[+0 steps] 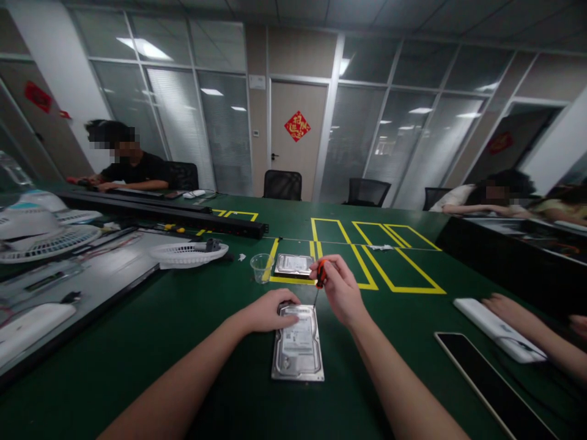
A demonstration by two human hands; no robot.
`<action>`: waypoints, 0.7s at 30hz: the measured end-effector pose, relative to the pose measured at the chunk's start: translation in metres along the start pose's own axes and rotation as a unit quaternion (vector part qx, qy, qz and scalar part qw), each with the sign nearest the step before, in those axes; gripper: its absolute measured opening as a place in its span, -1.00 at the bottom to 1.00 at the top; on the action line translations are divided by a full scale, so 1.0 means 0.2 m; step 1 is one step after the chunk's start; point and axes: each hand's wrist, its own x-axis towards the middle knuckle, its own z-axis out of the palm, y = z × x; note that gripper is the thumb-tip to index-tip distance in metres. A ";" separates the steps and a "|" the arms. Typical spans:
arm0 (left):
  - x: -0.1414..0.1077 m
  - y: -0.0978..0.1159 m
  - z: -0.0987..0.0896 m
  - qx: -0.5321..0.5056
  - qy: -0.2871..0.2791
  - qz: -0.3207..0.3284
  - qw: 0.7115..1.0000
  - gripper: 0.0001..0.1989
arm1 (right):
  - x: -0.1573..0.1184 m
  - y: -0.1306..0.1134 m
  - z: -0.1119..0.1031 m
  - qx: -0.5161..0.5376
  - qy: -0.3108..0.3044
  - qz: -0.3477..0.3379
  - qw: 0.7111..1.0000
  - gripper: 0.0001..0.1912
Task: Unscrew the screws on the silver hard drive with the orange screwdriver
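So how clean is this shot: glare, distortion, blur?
Head view: ceiling lights glare off the glass; wide-lens bend tips the left door and right door outward at the top. Head view: soft detail, fine print on the near drive unreadable; dim table foreground.

The screwdriver (321,273) has an orange-and-black handle. The nearer hard drive (298,351) is silver with a whitish label (296,338). Yellow rectangular outlines (417,291) pattern the green surface (233,397).
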 end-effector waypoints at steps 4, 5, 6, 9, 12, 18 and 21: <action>0.00 0.01 0.00 -0.003 -0.002 -0.002 1.000 -0.65 | 0.03 0.00 0.00 0.001 -0.011 -0.005 1.000 -0.86; 0.00 0.01 0.00 -0.001 -0.001 -0.002 1.000 -0.65 | 0.03 0.00 0.00 0.004 -0.012 -0.007 1.000 -0.86; 0.00 0.01 -0.01 0.001 -0.001 -0.002 1.000 -0.66 | 0.04 0.00 0.00 0.007 -0.011 -0.010 1.000 -0.85; 0.00 0.02 -0.01 0.002 -0.001 -0.002 1.000 -0.66 | 0.02 0.01 0.00 0.017 -0.008 -0.019 1.000 -0.73; 0.00 0.01 0.00 0.003 -0.002 0.003 1.000 -0.65 | 0.00 0.00 0.00 0.021 -0.004 -0.024 0.999 -0.69; 0.01 0.00 0.00 0.000 0.000 0.012 1.000 -0.64 | -0.01 0.00 -0.01 -0.034 0.008 -0.021 0.999 -0.83; 0.02 0.01 0.00 0.000 0.003 0.018 1.000 -0.65 | -0.01 0.00 0.00 -0.045 0.002 -0.034 0.998 -0.81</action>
